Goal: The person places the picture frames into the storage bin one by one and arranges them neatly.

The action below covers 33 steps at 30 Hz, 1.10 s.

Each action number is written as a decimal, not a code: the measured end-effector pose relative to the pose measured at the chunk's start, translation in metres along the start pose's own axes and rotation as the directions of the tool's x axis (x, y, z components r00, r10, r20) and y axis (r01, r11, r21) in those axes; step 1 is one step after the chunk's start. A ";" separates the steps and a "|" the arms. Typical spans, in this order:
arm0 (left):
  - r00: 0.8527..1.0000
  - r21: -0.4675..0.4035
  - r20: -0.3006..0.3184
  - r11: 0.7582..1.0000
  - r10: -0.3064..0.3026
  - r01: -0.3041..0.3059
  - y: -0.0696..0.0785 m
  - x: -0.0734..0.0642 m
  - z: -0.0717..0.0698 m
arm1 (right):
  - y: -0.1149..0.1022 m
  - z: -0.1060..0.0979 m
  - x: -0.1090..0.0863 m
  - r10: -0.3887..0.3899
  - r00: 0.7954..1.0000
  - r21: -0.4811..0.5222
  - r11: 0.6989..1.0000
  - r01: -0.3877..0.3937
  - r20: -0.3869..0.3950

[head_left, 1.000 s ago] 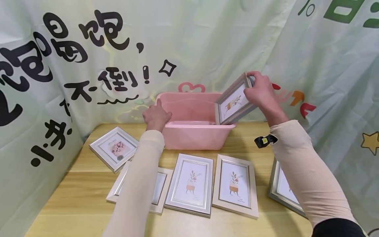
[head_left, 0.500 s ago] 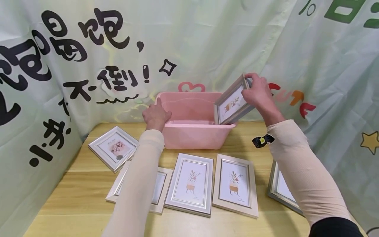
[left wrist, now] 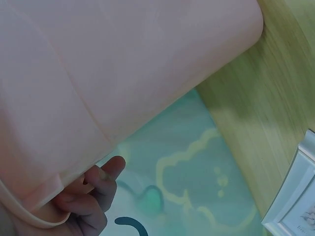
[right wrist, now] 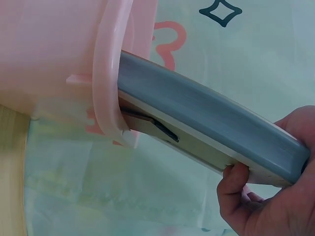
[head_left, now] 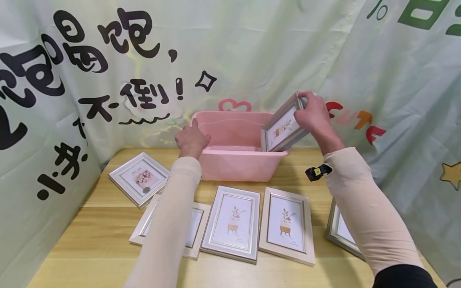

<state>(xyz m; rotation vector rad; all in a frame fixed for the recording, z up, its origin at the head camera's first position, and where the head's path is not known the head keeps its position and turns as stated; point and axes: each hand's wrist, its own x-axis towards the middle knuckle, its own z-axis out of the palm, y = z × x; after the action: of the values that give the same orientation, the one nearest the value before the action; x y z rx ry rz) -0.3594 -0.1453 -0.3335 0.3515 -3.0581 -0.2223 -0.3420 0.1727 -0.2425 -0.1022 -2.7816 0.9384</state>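
The right hand (head_left: 316,114) gripped a grey frame (head_left: 282,128) tilted into the pink tub (head_left: 239,167); the left hand (head_left: 192,140) held the rim (head_left: 248,153). Curtain lettering (head_left: 363,120) seemingly read "CUTE".

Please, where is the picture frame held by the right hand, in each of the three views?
Head: the held frame is right of centre, tilted, its lower end inside the pink tub.
Left wrist: not in it.
Right wrist: it slants from left of centre down to the right hand, side and back showing.
Shared landmark: the pink tub, in all three views.
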 end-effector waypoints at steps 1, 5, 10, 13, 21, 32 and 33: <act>1.000 0.003 -0.002 1.000 -0.004 0.004 0.000 0.000 0.000 | -0.001 0.001 0.000 0.004 1.000 0.003 1.000 -0.004 0.001; 1.000 0.000 -0.001 1.000 -0.003 0.003 -0.001 -0.001 0.001 | -0.001 0.005 -0.001 0.028 1.000 0.006 1.000 -0.028 0.013; 1.000 -0.003 0.004 1.000 0.007 -0.007 -0.001 -0.001 0.003 | 0.001 0.012 -0.002 0.040 0.999 0.019 0.999 -0.041 0.021; 1.000 0.001 -0.011 1.000 0.002 -0.002 -0.001 -0.001 0.002 | 0.002 0.016 -0.002 0.029 0.999 0.024 0.999 -0.029 0.019; 1.000 0.000 -0.017 1.000 -0.001 0.001 -0.001 -0.001 0.001 | 0.004 0.026 0.002 0.029 0.999 0.015 0.999 -0.030 0.039; 1.000 0.004 -0.011 1.000 -0.001 0.001 -0.001 -0.003 0.000 | 0.005 0.040 0.002 -0.010 0.999 -0.021 1.000 0.011 0.041; 1.000 0.001 -0.014 1.000 -0.002 0.002 -0.001 -0.002 0.000 | 0.005 0.041 0.002 -0.013 0.999 -0.024 1.000 0.014 0.039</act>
<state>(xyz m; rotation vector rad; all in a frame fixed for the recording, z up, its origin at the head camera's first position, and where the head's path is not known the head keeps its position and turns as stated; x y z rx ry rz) -0.3569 -0.1457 -0.3341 0.3543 -3.0443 -0.2178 -0.3526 0.1532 -0.2771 -0.0697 -2.8267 0.9131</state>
